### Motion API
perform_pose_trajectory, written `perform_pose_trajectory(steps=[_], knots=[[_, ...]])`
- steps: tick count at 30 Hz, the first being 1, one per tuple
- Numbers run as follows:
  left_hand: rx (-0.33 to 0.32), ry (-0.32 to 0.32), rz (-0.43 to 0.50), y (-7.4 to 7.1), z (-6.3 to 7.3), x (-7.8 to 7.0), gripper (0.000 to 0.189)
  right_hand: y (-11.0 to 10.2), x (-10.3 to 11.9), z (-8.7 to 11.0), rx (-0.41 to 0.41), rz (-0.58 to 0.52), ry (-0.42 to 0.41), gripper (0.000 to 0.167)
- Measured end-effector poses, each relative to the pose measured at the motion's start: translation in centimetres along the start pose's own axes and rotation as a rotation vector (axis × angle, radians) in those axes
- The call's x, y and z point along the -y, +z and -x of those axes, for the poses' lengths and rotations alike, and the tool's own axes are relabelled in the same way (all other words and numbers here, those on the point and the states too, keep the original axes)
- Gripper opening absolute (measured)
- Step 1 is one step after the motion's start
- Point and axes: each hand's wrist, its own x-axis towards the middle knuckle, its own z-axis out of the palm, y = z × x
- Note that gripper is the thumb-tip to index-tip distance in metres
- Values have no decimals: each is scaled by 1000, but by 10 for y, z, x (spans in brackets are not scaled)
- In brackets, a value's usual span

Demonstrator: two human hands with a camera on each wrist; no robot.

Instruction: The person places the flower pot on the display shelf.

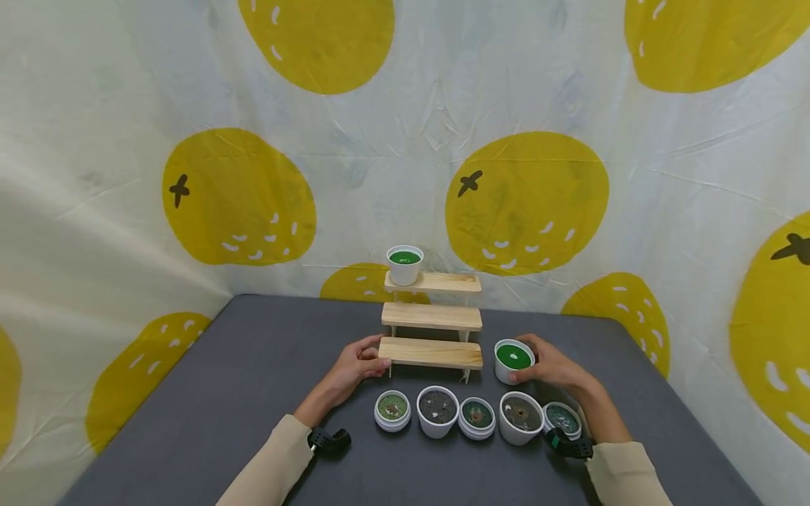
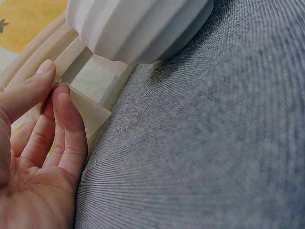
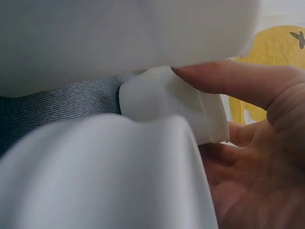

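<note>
A three-tier wooden stand (image 1: 430, 351) is at the middle of the table in the head view. My left hand (image 1: 351, 365) holds the left end of its lowest shelf; the left wrist view has the thumb and fingertips pinching that end. To the right of the stand, my right hand (image 1: 553, 364) grips a white cup (image 1: 503, 374) with a glossy green surface inside. In the right wrist view, the thumb lies along the side of this cup (image 3: 162, 98), and the other fingers are partly hidden behind it. A similar white cup (image 1: 405, 273) with green inside stands at the left of the top shelf.
Several white pots stand in a row before the stand, among them a small green-topped pot (image 1: 392, 411), a dark-filled pot (image 1: 438, 414) and another dark-filled pot (image 1: 521, 419). The right forearm passes beside the rightmost pot (image 1: 563, 419). A fruit-patterned cloth (image 1: 380, 176) hangs behind the grey table (image 1: 253, 365).
</note>
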Motion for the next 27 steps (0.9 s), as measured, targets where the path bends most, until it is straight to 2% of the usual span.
perform_pose_trajectory(steps=[9, 13, 21, 27], knots=[[2, 6, 8, 2, -3, 1, 78, -8, 6, 4, -27, 5, -5, 86], [10, 9, 8, 2, -2, 0, 77, -12, 15, 8, -26, 3, -8, 87], [9, 5, 11, 1, -2, 1, 77, -17, 39, 21, -67, -13, -67, 83], [-6, 6, 13, 1, -1, 3, 77, -15, 51, 22, -87, -32, -82, 86]])
